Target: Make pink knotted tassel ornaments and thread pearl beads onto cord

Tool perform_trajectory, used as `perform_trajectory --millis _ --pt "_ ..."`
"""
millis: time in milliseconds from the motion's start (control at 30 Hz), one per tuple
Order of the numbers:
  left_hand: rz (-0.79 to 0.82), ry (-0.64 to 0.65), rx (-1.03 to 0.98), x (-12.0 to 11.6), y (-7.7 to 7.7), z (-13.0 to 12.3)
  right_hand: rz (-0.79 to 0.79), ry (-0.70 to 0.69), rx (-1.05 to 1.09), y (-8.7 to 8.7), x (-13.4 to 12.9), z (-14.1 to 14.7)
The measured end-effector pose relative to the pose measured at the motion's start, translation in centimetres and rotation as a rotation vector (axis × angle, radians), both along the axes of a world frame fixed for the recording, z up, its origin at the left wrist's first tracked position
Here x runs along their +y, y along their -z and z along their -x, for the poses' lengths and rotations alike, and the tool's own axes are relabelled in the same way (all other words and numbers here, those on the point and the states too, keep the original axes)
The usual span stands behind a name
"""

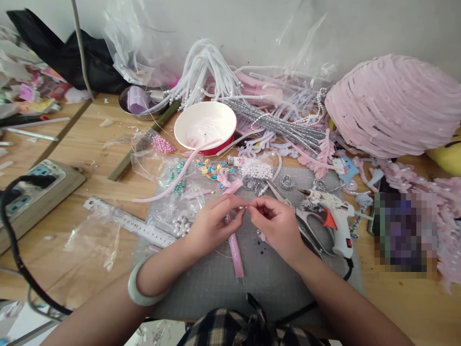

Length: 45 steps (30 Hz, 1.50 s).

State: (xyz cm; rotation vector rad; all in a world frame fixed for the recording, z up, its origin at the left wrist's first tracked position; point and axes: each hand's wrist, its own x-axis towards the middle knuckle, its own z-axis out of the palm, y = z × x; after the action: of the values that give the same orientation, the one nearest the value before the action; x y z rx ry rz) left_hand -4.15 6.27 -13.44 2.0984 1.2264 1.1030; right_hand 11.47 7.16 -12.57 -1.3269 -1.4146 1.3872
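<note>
My left hand (pixel 216 221), a pale bangle (pixel 134 286) on its wrist, pinches a small shiny bead (pixel 241 207) between thumb and fingertips. Close against it, my right hand (pixel 275 223) is closed in a pinch; what its fingertips hold is too small to make out. Both hands are above a grey cutting mat (pixel 201 288). Beneath them lies a pink strip in clear wrapping (pixel 236 257). Loose pearl beads (pixel 181 226) sit beside my left wrist. Scissors (pixel 313 226) and a white glue gun (pixel 340 226) lie right of my right hand.
A white bowl with red outside (pixel 205 108), silver pipe cleaners (pixel 277 122) and white fuzzy stems (pixel 207 67) lie behind. A steel ruler (pixel 129 221) and power strip (pixel 46 192) are left. At right are a phone (pixel 399 235) and large pink wrapped form (pixel 392 105).
</note>
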Motion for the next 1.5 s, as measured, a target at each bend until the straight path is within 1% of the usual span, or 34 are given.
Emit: perform_trajectory --millis 100,233,467,533,600,733,800,867,1033,1133,1233,1300,1367,1500 --pt "-0.048 0.008 0.032 0.00 0.00 0.09 0.090 -0.005 0.041 0.00 0.05 0.02" --pt "-0.061 0.002 0.047 -0.03 -0.05 0.17 0.143 -0.005 0.070 -0.16 0.17 0.04" --pt "0.045 -0.004 0.051 0.10 -0.18 0.11 0.132 -0.017 0.035 -0.14 0.06 0.03" --pt "0.088 -0.018 0.048 0.17 -0.29 0.05 0.088 -0.024 0.009 0.01 0.00 0.01" --pt "0.133 -0.030 0.043 0.23 -0.43 0.00 -0.001 -0.030 -0.043 0.11 -0.01 -0.02" --pt "0.207 -0.044 0.027 0.31 -0.64 0.01 -0.310 -0.050 -0.204 0.07 0.03 -0.14" --pt "0.229 -0.041 0.021 0.31 -0.69 0.06 -0.431 -0.063 -0.261 0.01 0.02 -0.18" --pt "0.242 -0.032 0.018 0.27 -0.69 0.09 -0.482 -0.072 -0.294 0.01 -0.03 -0.20" --pt "0.278 -0.025 -0.013 0.15 -0.62 0.04 -0.512 -0.078 -0.312 0.22 -0.17 -0.21" --pt "0.383 -0.031 -0.127 0.14 -0.47 -0.08 -0.486 -0.058 -0.287 0.24 -0.19 -0.28" --pt "0.575 -0.032 -0.375 0.13 -0.21 -0.32 -0.446 -0.037 -0.254 0.15 -0.23 -0.33" --pt "0.664 -0.031 -0.511 0.10 -0.02 -0.50 -0.435 -0.030 -0.234 0.08 -0.29 -0.30" --pt "0.708 -0.038 -0.581 0.08 0.11 -0.64 -0.437 -0.023 -0.221 -0.02 -0.37 -0.22" --pt "0.767 -0.076 -0.658 0.06 0.11 -0.69 -0.465 -0.007 -0.221 -0.22 -0.44 0.01"
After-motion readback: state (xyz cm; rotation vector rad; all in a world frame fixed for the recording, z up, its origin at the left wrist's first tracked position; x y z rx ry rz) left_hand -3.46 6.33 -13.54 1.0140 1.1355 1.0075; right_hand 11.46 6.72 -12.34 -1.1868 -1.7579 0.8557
